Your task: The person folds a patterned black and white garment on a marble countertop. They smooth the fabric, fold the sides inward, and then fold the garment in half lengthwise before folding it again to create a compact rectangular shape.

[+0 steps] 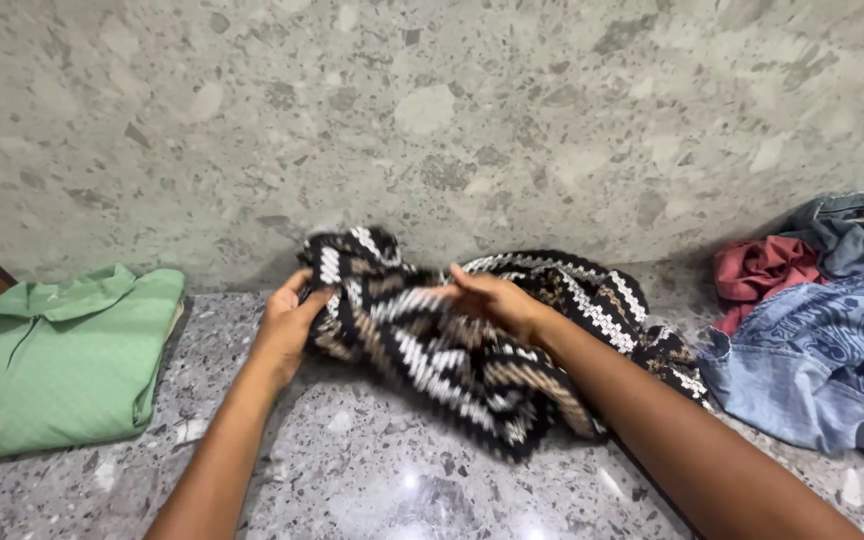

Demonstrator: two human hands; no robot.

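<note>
Speckled stone counter (372, 470), hands gripping knit garment (472, 345)

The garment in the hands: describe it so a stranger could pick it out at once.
On the speckled stone counter, between a folded green shirt and a heap of blue and red clothes, lies a crumpled knit garment. Both hands grip it. It alone is patterned in black, white and tan.

Both bare forearms come in from the bottom edge and angle toward each other in the middle. The left hand (287, 322) sits palm inward, fingers curled shut in a grip, thumb on top. The right hand (497, 302) reaches across from the right, wrist fairly straight, fingers bent and pinched closed, knuckles up. The hands are near each other, not touching.
</note>
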